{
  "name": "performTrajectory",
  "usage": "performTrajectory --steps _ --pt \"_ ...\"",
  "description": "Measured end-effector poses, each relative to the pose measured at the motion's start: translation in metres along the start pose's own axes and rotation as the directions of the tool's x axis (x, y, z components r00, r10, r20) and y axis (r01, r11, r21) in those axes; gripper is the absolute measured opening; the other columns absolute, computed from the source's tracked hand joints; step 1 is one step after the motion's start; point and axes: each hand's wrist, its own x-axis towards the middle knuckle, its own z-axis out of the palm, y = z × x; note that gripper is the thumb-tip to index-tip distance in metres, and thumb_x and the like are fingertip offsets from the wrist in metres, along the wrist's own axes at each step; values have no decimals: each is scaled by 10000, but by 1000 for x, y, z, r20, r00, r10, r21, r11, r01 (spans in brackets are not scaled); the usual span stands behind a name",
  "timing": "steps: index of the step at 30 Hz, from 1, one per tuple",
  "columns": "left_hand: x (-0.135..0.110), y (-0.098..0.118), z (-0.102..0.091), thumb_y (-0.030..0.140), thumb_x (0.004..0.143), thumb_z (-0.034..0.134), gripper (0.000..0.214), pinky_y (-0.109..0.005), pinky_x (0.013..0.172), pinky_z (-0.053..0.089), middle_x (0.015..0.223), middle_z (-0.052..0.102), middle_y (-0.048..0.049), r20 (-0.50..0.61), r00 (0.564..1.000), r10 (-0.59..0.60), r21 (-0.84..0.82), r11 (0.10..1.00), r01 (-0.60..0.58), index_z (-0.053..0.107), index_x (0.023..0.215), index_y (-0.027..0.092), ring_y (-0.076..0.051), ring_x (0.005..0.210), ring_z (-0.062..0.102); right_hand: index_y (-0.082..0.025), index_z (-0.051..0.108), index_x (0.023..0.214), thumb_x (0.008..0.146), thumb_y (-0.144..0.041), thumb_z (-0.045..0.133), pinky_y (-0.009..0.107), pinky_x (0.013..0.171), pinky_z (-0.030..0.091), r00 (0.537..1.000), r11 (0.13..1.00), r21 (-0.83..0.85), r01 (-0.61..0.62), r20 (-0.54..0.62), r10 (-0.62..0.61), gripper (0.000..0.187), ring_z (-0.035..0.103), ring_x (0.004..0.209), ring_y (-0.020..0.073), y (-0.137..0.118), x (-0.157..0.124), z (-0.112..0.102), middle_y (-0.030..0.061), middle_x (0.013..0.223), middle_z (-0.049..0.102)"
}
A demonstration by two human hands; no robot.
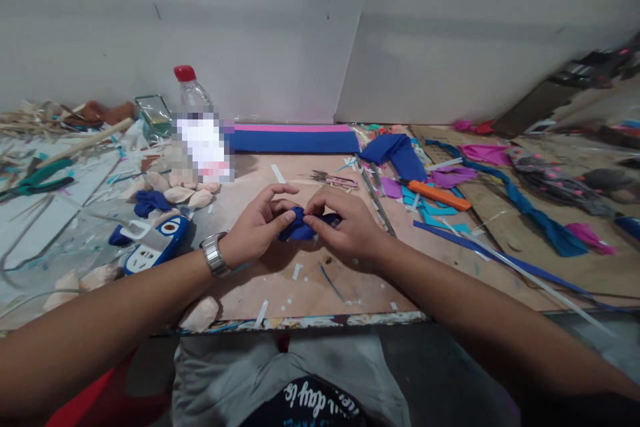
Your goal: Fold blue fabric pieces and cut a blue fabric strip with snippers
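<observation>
Left of centre in the frame, we see a bunched dark blue cloth knot point(151, 201) lying among the pale pouch-like pieces point(179, 195); it looks already shaped, though we can't tell whether it is finished. At the centre, just above the tabletop point(300, 297), we have a blue cloth piece point(299, 230) between both hands. Our left hand point(257, 223) pinches it between thumb and forefinger, the other fingers loosely curled; our right hand point(353, 223) closes thumb and bent fingers on its other side. We judge this piece partly worked: it is gathered but still being handled. Behind it, a long blue strip point(295, 141) and, to its right, a folded blue cloth point(395, 152) look unworked.

Counting from left to right, we find one pair of green-handled pliers point(47, 177), one blue-and-white power strip point(175, 230), one red-capped bottle point(194, 95), one wristwatch point(215, 254), one pair of thread snips point(340, 180), one orange utility knife point(440, 195) and one twisted teal strip point(530, 203). The pale pieces overlap too much for an exact count.
</observation>
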Motion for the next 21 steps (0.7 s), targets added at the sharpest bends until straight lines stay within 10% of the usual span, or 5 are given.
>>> performTrajectory --steps 9,21 --pt "-2 -2 -1 396 954 740 440 -305 897 523 1069 759 -56 45 999 -17 -14 1000 18 526 1298 223 -172 967 712 -265 643 1356 1013 -207 607 397 905 516 988 999 18 48 149 -50 350 619 1007 218 -3 1 -2 72 1090 666" --pt "-1 1 0 255 973 678 278 -310 904 543 1083 719 -60 41 999 17 42 999 -18 588 1232 203 -167 995 684 -234 672 1234 983 -159 619 435 945 495 994 997 24 75 79 -77 267 612 1064 247 0 0 1 97 1135 652"
